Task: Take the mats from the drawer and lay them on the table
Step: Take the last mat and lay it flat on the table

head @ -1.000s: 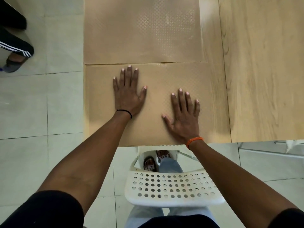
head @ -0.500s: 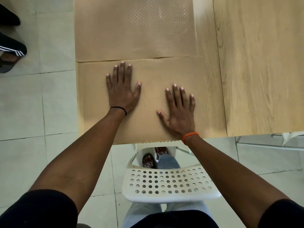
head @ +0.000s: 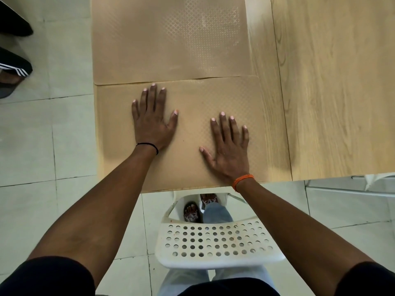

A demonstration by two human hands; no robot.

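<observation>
Tan near mat [head: 192, 103] lies under both flat palms.

The far mat [head: 171, 39] runs past the top edge — the table [head: 337, 82] too.

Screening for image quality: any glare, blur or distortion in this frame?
Head view: sharp, no motion blur; soft glare on the far mat brightens its embossed dots; left hand and right hand lie flat on the near mat, evenly lit; wide-angle lens slants the table edges.
</observation>
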